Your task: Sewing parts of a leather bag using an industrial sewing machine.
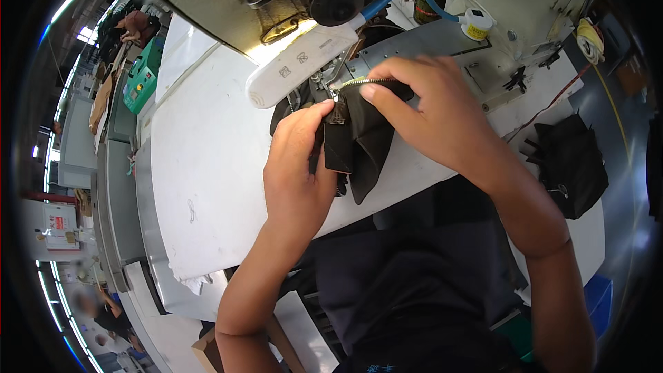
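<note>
A dark fabric piece (373,155) lies under the presser foot (335,94) of a sewing machine, its lower end hanging toward me. Along its upper edge runs a zipper (376,81) with metal teeth, curving to the right of the foot. My left hand (298,166) is closed on the fabric's left side, the index fingertip right beside the foot and the thumb lower down by a flat dark strip. On the right, my right hand (438,107) pinches the zipper between thumb and index finger; its back is slightly blurred. The needle's tip cannot be made out.
Above my hands hangs the machine head (228,0) with a white elongated attachment (300,65) and a blue hose (380,8). A white table (207,166) spreads leftward. Black fabric pieces (570,162) lie at the right. A green box (143,76) stands far left; people (114,318) are lower left.
</note>
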The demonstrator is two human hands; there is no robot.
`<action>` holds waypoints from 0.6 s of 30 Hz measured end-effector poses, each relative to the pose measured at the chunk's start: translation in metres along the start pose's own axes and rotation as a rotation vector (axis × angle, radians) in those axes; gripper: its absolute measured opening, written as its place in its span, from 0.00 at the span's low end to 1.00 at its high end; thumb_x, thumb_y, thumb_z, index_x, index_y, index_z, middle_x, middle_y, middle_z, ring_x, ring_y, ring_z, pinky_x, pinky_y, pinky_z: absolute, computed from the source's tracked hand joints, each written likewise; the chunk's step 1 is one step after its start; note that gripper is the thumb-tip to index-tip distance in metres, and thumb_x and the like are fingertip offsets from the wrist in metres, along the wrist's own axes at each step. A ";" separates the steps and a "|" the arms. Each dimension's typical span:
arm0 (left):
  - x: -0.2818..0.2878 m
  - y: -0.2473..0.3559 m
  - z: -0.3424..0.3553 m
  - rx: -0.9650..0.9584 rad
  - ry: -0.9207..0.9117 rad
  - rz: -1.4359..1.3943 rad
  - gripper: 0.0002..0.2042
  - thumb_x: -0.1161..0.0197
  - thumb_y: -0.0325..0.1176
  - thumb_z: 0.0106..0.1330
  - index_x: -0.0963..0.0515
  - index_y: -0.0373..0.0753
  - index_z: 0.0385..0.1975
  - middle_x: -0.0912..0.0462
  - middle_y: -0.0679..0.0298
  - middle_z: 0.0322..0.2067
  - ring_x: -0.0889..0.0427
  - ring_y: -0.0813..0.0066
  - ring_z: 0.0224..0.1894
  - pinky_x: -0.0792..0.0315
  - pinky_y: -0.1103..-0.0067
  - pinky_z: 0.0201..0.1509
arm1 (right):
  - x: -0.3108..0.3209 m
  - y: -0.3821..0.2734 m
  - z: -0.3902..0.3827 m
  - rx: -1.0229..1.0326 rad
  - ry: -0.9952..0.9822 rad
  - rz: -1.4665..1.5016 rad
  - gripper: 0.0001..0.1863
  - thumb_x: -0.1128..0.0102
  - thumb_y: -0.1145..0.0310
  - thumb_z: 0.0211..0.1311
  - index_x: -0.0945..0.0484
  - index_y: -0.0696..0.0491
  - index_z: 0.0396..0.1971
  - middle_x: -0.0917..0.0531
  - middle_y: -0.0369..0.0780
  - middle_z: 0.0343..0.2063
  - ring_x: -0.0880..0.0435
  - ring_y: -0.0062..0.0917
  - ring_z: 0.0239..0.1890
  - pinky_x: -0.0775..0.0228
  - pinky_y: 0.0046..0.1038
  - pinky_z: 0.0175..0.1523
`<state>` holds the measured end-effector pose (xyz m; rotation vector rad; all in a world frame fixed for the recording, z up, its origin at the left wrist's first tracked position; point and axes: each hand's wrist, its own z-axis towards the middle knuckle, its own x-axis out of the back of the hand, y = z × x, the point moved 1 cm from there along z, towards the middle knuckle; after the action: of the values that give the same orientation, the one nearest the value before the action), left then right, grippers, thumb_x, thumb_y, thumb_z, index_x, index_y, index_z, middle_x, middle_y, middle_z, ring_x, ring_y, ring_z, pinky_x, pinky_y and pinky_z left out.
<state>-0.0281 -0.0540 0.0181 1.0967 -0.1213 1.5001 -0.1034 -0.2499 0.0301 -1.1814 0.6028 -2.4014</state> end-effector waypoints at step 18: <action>-0.014 -0.015 -0.008 -0.168 0.163 0.166 0.25 0.36 0.12 0.57 0.18 0.36 0.57 0.17 0.57 0.44 0.16 0.63 0.40 0.21 0.73 0.42 | 0.001 0.019 0.040 -0.152 -0.149 0.209 0.10 0.40 0.67 0.68 0.17 0.58 0.37 0.15 0.48 0.28 0.17 0.38 0.29 0.27 0.35 0.38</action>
<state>-0.0227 -0.0545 -0.0027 0.8431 -0.2252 1.6890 -0.0685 -0.2739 0.0424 -1.2764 0.8282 -2.1038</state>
